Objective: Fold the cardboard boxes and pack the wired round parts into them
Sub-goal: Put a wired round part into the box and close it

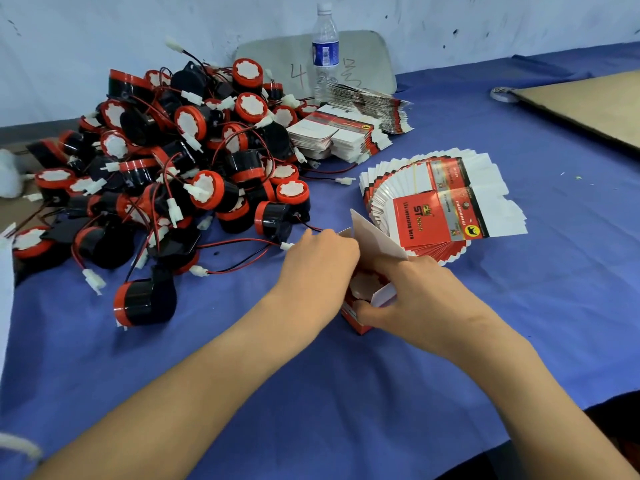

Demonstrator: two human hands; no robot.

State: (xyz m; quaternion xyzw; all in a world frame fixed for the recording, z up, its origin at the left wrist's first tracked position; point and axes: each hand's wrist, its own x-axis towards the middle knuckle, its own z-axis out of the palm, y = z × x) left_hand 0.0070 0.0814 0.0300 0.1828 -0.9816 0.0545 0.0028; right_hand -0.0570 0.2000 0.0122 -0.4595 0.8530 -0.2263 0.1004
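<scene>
Packing step: we grip red carton [360, 323] in right hand [415, 292], low on blue cloth [311, 375]; left hand [322, 251] pinches side flap [344, 233]. Wired horn [365, 284] seated inside, lid flap [374, 237] up. Next, we judge: tuck flaps, close lid.

A small packing workshop, worked by hand; the desk [311, 393] is draped in blue cloth against a scuffed, stained white wall [104, 29]; a big heap of identical red-and-black wired round parts [166, 174] lies beside fanned stacks of flat printed cartons [440, 206]; a brown cardboard sheet [588, 105], a grey board [363, 60] with handwritten marks and a water bottle [325, 46] sit at the back; the right hand [422, 292] grips an open red box [360, 323].
</scene>
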